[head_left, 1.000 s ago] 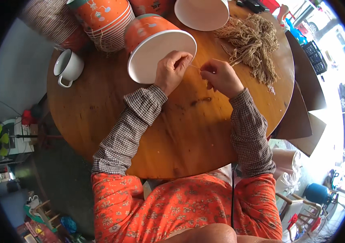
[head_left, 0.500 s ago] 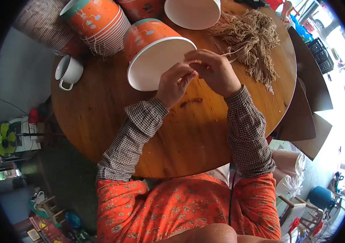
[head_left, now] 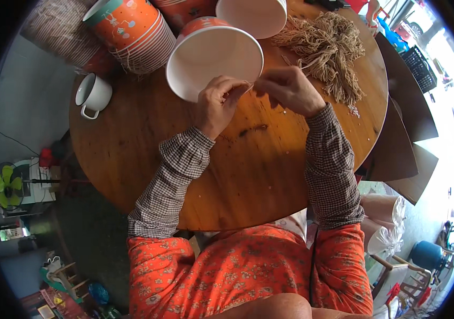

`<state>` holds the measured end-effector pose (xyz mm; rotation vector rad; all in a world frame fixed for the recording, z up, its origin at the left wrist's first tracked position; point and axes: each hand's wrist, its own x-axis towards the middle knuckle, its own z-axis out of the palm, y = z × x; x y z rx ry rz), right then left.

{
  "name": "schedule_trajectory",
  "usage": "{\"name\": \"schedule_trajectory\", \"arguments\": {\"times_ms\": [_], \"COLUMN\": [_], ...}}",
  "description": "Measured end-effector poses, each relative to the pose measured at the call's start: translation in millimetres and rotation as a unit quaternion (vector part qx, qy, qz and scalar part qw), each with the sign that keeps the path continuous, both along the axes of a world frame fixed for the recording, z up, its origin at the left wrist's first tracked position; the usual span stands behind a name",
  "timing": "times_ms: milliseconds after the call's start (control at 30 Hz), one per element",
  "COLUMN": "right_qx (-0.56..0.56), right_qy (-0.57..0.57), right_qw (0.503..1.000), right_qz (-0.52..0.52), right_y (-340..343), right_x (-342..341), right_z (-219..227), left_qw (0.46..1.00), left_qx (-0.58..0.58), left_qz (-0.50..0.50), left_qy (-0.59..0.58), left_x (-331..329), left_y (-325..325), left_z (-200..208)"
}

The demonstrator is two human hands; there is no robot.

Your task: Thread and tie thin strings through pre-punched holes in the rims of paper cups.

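My left hand (head_left: 217, 103) is closed in a pinch in front of a large orange paper bucket (head_left: 213, 61), whose wide white mouth tilts toward me. Just to the right, my right hand (head_left: 292, 92) pinches as well. A thin beige string (head_left: 250, 87) shows between the fingertips of the two hands. Behind my right hand lies a loose bundle of beige strings (head_left: 331, 50), and one pale strand stretches from it toward that hand. Exactly where the string ends is hidden by my fingers.
Stacked orange paper buckets (head_left: 131, 34) stand at the back left, beside a wrapped stack (head_left: 59, 37). A white enamel mug (head_left: 95, 95) is near the round wooden table's (head_left: 237, 181) left edge. Another white-mouthed bucket (head_left: 253, 18) lies behind. Cardboard (head_left: 397, 143) leans at the right.
My right hand has moved right and drawn slightly apart from the left, which has shifted a little left. The front bucket has tipped, so its mouth sits higher and hides more of its orange side.
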<state>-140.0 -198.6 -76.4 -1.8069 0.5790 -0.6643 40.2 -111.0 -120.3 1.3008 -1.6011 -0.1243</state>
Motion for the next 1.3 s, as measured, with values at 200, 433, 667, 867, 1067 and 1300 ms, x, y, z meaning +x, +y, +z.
{"name": "schedule_trajectory", "arguments": {"times_ms": [200, 433, 667, 867, 1067, 1300], "right_qx": [-0.099, -0.190, -0.071, 0.006, 0.002, -0.069], "right_qy": [0.029, -0.017, 0.021, -0.009, -0.019, -0.037], "right_qw": [0.994, 0.981, 0.996, 0.999, 0.999, 0.996], "right_qz": [-0.040, -0.044, -0.049, -0.042, -0.042, -0.051], "right_y": [8, 8, 15, 18, 21, 22], "right_x": [11, 20, 21, 21, 22, 22], "right_z": [-10, -23, -9, -7, -3, -9], "left_qw": [0.949, 0.954, 0.963, 0.960, 0.969, 0.968], "left_qx": [0.116, 0.103, 0.074, 0.057, 0.050, 0.072], "left_qz": [-0.091, -0.104, -0.117, -0.130, -0.117, -0.109], "left_qy": [0.277, 0.261, 0.231, 0.243, 0.210, 0.214], "left_x": [5, 11, 1, 2, 3, 4], "left_y": [0, 1, 5, 3, 2, 3], "left_z": [-4, -5, 5, 2, 0, 3]}}
